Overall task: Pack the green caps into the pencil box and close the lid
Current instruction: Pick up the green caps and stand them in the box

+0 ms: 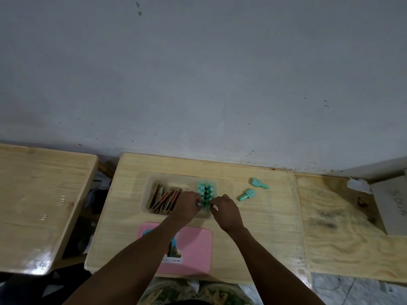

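Note:
A clear pencil box (146, 190) lies open on the wooden table (253, 227). Several green caps (206, 191) stand packed upright in its right end. Two more green caps (257, 183) (246, 194) lie loose on the table to the right of the box. My left hand (187, 204) and my right hand (224, 208) both reach the nearest row of packed caps, fingers curled at them; what each pinches is hidden. The pink lid (196, 245) lies flat in front of the box, partly under my left forearm.
Brown and red flat sticks (164, 200) fill the left part of the box. A second wooden table (33, 205) stands at the left, across a gap. A plywood board (343, 230) adjoins on the right, with a grey slab (394, 203) at its far end.

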